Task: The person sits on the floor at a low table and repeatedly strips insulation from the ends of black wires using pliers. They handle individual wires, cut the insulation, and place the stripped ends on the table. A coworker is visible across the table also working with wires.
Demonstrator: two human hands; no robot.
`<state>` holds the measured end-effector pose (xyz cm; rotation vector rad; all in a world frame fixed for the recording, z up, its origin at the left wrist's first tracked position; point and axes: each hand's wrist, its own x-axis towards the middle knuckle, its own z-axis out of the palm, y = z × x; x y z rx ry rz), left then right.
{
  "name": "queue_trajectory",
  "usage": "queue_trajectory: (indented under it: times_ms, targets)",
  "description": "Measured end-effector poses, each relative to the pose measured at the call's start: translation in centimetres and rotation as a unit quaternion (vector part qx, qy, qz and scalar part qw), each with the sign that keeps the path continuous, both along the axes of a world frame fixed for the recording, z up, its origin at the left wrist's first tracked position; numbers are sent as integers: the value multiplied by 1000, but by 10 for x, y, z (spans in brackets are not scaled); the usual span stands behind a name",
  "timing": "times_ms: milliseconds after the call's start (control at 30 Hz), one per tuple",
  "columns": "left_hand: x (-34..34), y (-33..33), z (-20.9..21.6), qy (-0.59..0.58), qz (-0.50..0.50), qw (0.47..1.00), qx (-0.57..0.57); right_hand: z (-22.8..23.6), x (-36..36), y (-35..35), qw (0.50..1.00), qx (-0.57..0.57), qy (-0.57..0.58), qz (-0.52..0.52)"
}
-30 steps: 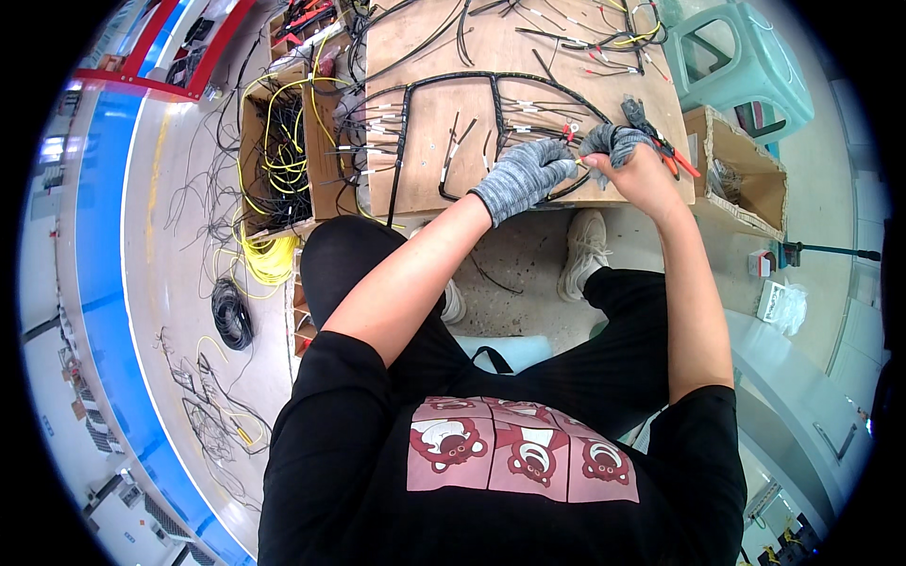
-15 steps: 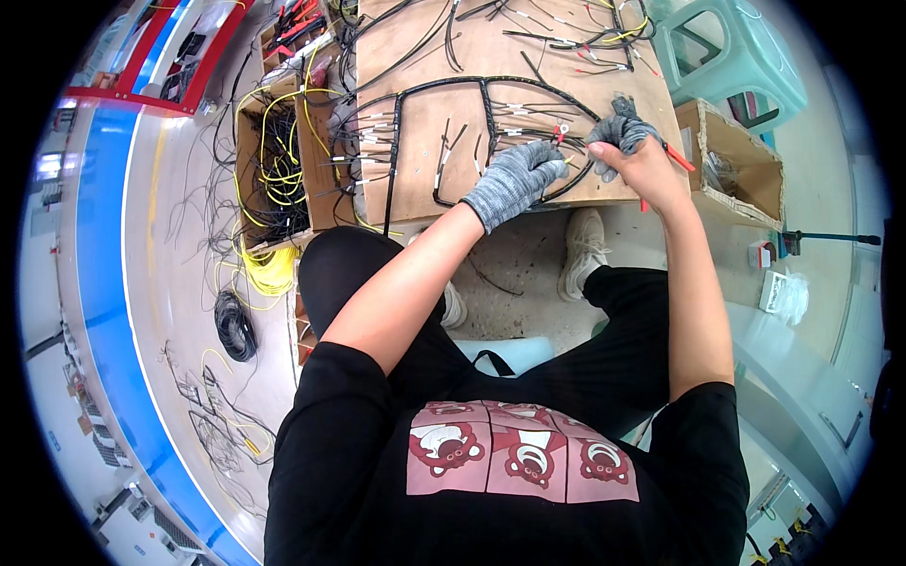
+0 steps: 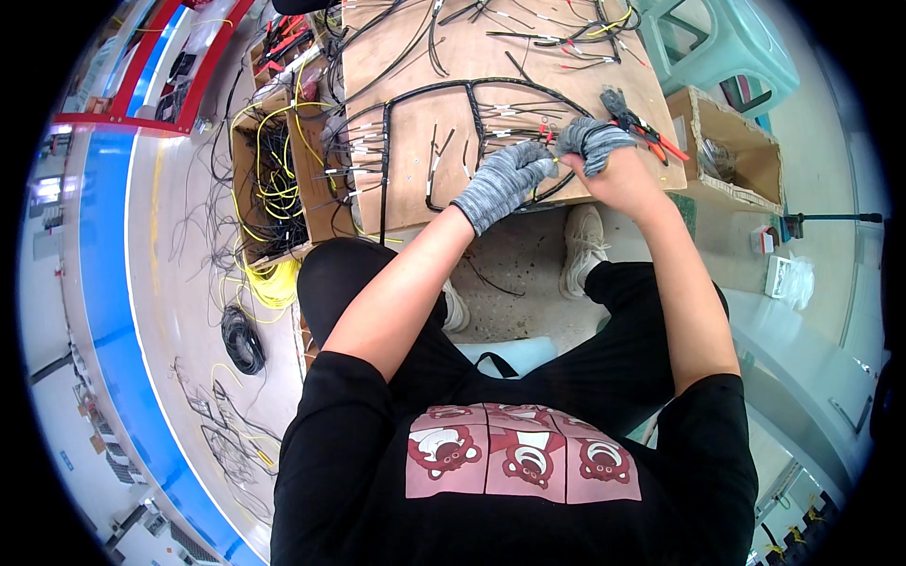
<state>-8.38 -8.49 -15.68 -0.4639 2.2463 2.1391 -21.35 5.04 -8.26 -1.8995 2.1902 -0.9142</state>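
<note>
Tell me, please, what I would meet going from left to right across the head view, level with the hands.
Blue floor stripe, cardboard box of cables, left hand, right hand, open cardboard box.

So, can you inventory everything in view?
Table: one, light wood, ahead
Wire harness: one, black with white tags, on the table
Other wire bundles: several, mostly black, table's far side
Tool: apparently one, red-handled, table's right side
Cardboard boxes: at least two, brown, flanking the table
Stool: one, pale turquoise, upper right
Cable coils: two, one yellow, one black, left side
Loose wires: many, mostly dark, left floor
Rack: one, red, upper left
Shirt: one, black, lower centre
Shoes: two, off-white, floor below table
Left hand: one, grey-gloved, at the harness
Right hand: one, grey-gloved fingers, bare thumb, beside the left
</note>
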Motion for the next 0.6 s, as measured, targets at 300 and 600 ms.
queue_trajectory:
  times_ms: [300, 600]
  targets:
    - [0, 1, 0, 16, 27, 999, -16, 4, -10, 4, 959, 17, -256, -123]
    - [3, 4, 12, 17, 18, 999, -32, 6, -3, 2, 927, 92, -327, -160]
